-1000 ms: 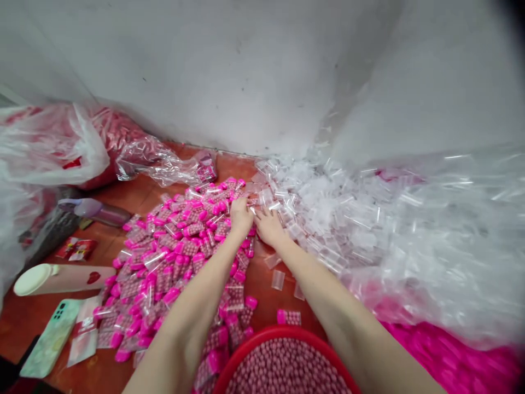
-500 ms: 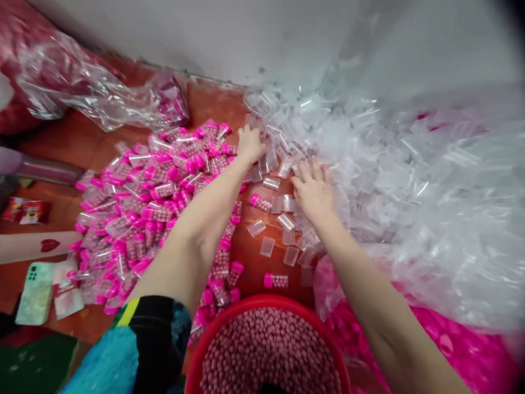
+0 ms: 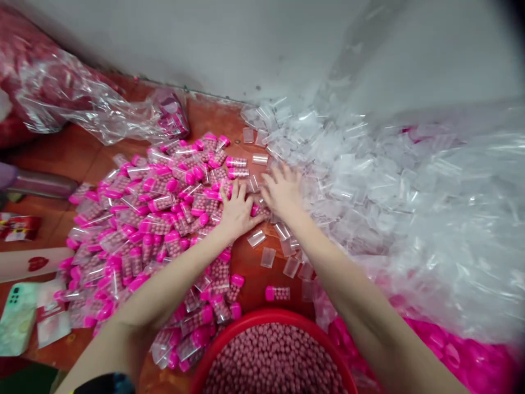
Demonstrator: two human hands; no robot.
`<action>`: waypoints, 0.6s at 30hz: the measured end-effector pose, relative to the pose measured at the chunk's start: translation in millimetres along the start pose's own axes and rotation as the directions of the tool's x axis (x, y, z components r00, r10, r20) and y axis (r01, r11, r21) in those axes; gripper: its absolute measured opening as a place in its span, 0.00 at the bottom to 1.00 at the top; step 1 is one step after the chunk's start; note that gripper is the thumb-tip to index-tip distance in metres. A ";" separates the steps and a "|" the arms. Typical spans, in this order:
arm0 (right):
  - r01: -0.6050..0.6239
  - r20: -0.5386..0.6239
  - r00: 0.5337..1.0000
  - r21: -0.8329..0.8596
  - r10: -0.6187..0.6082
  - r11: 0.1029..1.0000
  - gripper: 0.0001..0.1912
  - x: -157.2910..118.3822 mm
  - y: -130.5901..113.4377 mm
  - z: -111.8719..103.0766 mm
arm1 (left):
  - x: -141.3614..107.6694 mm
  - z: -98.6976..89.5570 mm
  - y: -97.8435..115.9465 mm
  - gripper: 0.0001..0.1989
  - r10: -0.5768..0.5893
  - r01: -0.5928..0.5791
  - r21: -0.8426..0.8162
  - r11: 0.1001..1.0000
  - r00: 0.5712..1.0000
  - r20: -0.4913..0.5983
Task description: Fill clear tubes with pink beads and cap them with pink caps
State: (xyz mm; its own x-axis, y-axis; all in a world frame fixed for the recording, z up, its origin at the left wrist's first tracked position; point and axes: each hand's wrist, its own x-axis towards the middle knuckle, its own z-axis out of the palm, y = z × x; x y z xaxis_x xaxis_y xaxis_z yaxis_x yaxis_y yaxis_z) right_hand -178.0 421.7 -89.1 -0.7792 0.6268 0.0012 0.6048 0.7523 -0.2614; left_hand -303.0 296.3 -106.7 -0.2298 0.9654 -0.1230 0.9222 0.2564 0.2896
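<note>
My left hand [image 3: 238,213] lies at the right edge of a heap of small clear bottles [image 3: 164,202] with pink caps and pink beads. Its fingers are spread, and its thumb points toward one partly hidden filled bottle [image 3: 261,209]. My right hand [image 3: 285,191], slightly blurred, is spread at the left edge of a large pile of clear empty tubes [image 3: 324,158]. Several loose tubes, such as one clear tube [image 3: 256,238], lie below the hands. A single filled bottle [image 3: 278,293] rests just above a red tub [image 3: 229,324] of pink beads [image 3: 274,355].
Pink caps [image 3: 447,345] in a plastic bag fill the lower right. Behind the table [image 3: 213,112] stands a grey wall [image 3: 229,49]. At the left are a bagged pink bundle [image 3: 53,82], a phone [image 3: 18,317], red packets [image 3: 20,227] and a white strip with a red heart [image 3: 38,264].
My left hand has moved down and left from the upper tubes to the bottle heap. My right hand has shifted left, bringing the hands closer together. A few bottles and tubes between them have shifted.
</note>
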 end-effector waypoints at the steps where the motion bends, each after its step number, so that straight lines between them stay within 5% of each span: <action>1: 0.050 0.040 0.998 0.032 -0.051 0.998 0.22 11.0 -7.6 6.0 | -4.8 2.3 -1.8 0.28 -0.014 0.013 0.021 1.000 1.000 0.007; 5: 0.014 0.079 0.997 0.078 -0.020 0.997 0.23 17.5 -6.1 24.5 | -11.4 -4.9 -13.8 0.18 -0.044 0.041 0.053 0.998 0.998 0.044; 11: 0.064 0.194 0.979 0.016 -0.066 0.998 0.19 -72.6 11.3 13.0 | -21.3 -32.3 -35.2 0.20 -0.123 0.119 0.103 0.988 0.992 0.038; 14: 0.036 0.240 0.970 0.023 -0.041 0.999 0.18 -118.9 4.9 0.0 | -34.9 -42.2 -20.4 0.21 -0.176 0.169 0.156 0.973 0.984 0.033; 18: -0.085 0.072 0.995 0.165 0.074 0.983 0.18 -168.9 5.4 -24.4 | -76.7 -43.5 18.5 0.19 -0.059 0.031 0.160 0.987 0.982 0.178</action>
State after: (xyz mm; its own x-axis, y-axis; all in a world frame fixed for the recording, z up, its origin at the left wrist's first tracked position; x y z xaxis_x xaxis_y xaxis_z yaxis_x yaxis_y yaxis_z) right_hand -39.1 324.7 -67.2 -0.7419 0.6647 -0.0880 0.6336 0.6522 -0.4161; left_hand -281.8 229.1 -50.6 -0.2252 0.9248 -0.3067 0.9526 0.2750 0.1297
